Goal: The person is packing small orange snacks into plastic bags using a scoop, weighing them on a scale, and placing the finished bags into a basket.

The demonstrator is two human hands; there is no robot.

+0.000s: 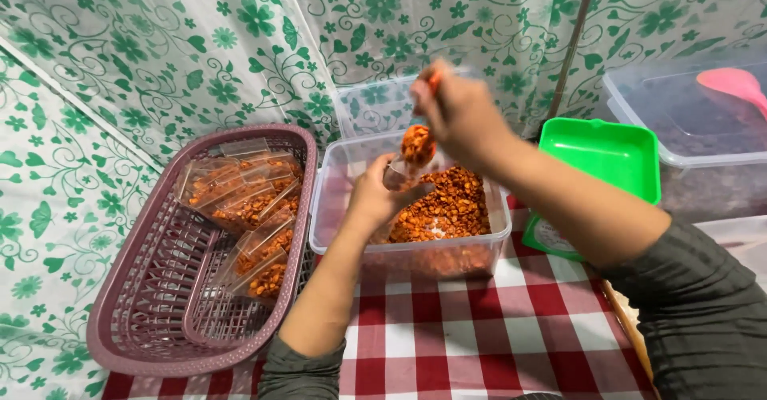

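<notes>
Your left hand (374,196) is low, with its fingers curled shut as if pinching something small. Your right hand (457,112) is higher up, closed in a fist and tipped down. Both arms reach forward, sleeves pushed back.

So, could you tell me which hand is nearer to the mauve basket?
Left. The left hand is over the clear tub, beside the mauve basket; the right hand is higher and farther right.

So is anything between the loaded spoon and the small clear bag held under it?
Nothing visible. The right hand holds the spoon of orange snack directly above the small clear bag, which the left hand holds over the clear tub. Whether the bag's mouth is open is too blurred to tell.
</notes>
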